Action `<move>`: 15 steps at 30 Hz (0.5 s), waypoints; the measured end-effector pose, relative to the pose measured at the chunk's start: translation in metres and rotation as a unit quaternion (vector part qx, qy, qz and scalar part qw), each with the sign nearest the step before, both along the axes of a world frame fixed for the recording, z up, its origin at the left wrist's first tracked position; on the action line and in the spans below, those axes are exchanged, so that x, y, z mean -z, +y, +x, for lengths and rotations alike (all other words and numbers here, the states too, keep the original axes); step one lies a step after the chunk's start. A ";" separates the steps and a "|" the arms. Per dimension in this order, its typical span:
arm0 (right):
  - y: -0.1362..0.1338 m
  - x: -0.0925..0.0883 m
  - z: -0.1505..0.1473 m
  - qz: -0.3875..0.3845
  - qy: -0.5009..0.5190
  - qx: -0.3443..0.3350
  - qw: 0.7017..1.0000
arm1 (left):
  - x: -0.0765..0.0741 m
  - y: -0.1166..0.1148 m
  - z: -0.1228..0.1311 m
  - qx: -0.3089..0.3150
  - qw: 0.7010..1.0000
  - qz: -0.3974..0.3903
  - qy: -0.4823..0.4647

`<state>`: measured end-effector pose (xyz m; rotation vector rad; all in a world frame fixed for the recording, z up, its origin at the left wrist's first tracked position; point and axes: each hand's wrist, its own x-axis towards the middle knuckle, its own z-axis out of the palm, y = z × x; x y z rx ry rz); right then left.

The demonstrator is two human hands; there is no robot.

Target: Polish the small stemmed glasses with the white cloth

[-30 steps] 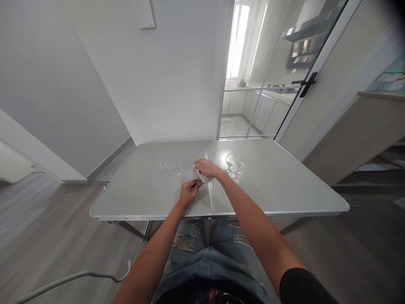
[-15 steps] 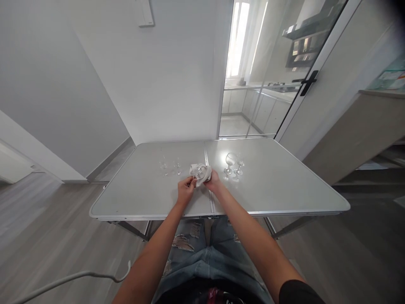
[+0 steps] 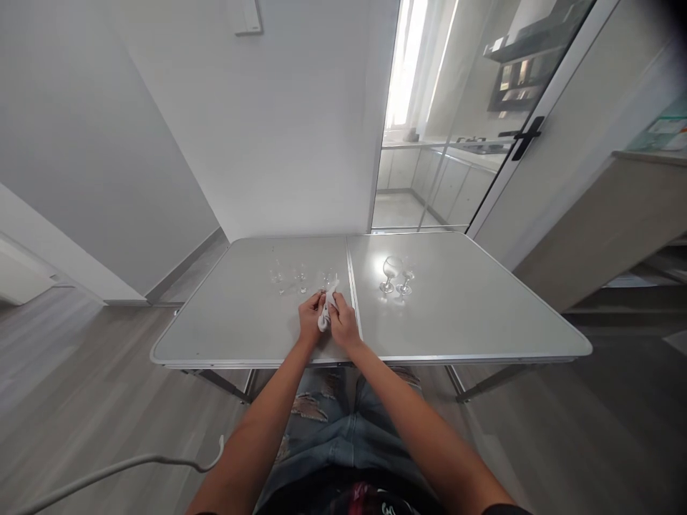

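Glass (image 3: pixel 328 277) mostly past L grip (image 3: pixel 310 313), pinched low, R grip (image 3: pixel 343 320) pinching cloth (image 3: pixel 323 320) btwn 'em

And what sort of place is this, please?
Probably a home, perhaps next to its kitchen: the glass door shows white cabinets beyond it, and stemmed glasses stand on the table.

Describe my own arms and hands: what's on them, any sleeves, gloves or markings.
Your left hand and right hand are bare, without gloves. Both forearms are uncovered, with no watch or bracelet visible at the wrists. A black sleeve edge shows on the right arm at the picture's bottom edge. Any rings or small markings are too small to tell.
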<state>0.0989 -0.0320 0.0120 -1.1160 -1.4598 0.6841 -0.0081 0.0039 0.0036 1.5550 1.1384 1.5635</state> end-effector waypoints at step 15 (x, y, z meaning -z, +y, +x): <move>0.020 0.001 0.023 -0.082 0.195 -0.064 0.975 | 0.002 0.003 -0.004 0.041 0.998 0.024 0.039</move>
